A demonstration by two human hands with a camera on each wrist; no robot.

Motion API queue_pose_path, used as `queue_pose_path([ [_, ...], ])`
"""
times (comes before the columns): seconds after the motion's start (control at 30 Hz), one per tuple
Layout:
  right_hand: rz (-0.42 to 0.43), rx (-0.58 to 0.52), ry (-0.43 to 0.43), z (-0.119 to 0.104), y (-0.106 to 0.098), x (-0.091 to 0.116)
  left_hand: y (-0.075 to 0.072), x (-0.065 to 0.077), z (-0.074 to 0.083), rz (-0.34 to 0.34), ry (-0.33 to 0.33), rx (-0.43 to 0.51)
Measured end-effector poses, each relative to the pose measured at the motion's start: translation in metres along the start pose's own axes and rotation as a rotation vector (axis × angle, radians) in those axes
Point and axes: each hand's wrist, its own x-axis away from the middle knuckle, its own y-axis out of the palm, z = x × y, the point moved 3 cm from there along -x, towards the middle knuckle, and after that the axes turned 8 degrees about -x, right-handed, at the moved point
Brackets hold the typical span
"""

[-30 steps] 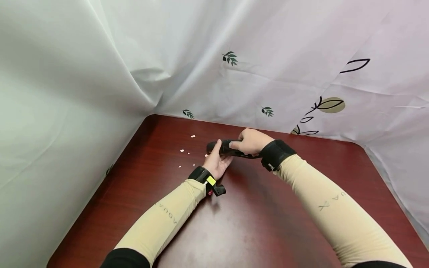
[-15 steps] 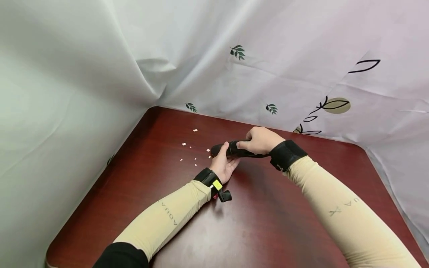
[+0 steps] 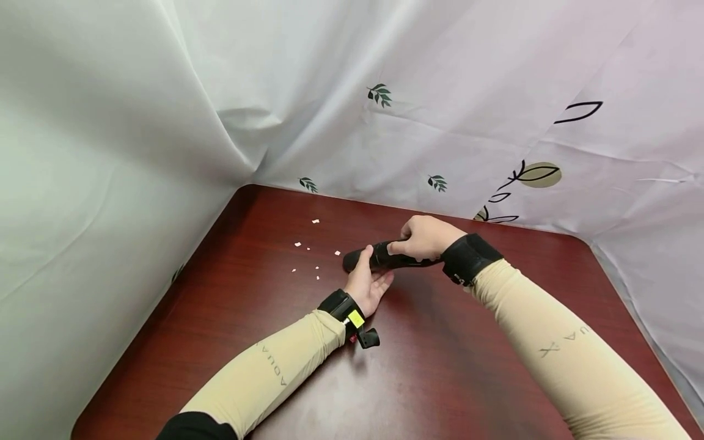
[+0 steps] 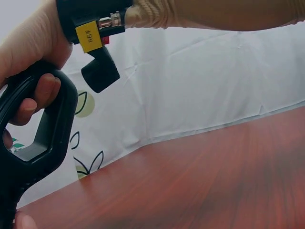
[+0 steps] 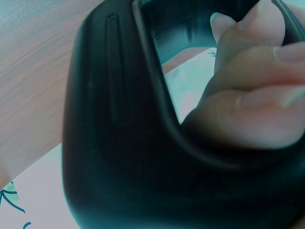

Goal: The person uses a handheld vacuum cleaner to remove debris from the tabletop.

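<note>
Both hands are on a black handheld vacuum cleaner (image 3: 379, 258), held low over the table with its front end toward the left. My right hand (image 3: 431, 237) grips its looped handle (image 4: 62, 124); in the right wrist view the curled fingers (image 5: 252, 105) pass through the loop. Farther forward, my left hand (image 3: 365, 290) holds the body, thumb on top and the other fingers underneath. Several small white scraps (image 3: 337, 252) lie left of the vacuum's front end, the closest one right beside it.
The dark red wooden table (image 3: 220, 318) has rounded corners. White cloth (image 3: 319, 91) with leaf prints hangs along its back and left sides. A wrist camera (image 3: 370, 338) sticks out from the left wristband.
Both hands have drawn the vacuum slightly toward the body and right. One more scrap shows at the near side than a second ago. The head view has shifted a little. Both grips stay the same.
</note>
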Motion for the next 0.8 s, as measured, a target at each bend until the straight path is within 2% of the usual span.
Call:
queue_pose_path([
  [0.2,-0.006,-0.01,0.008,0.001,0.0,0.001,0.001,0.0,-0.002,0.017,-0.009,-0.021],
  [0.37,0.022,-0.023,-0.022,0.0,0.004,0.001,-0.003,-0.005,0.004,0.009,0.022,0.001],
  [0.6,0.046,-0.045,-0.043,-0.006,0.009,0.0,-0.011,-0.012,0.012,0.02,0.029,0.028],
  [0.8,0.053,-0.042,-0.057,-0.01,0.01,-0.001,-0.014,-0.011,0.017,0.015,0.029,0.033],
])
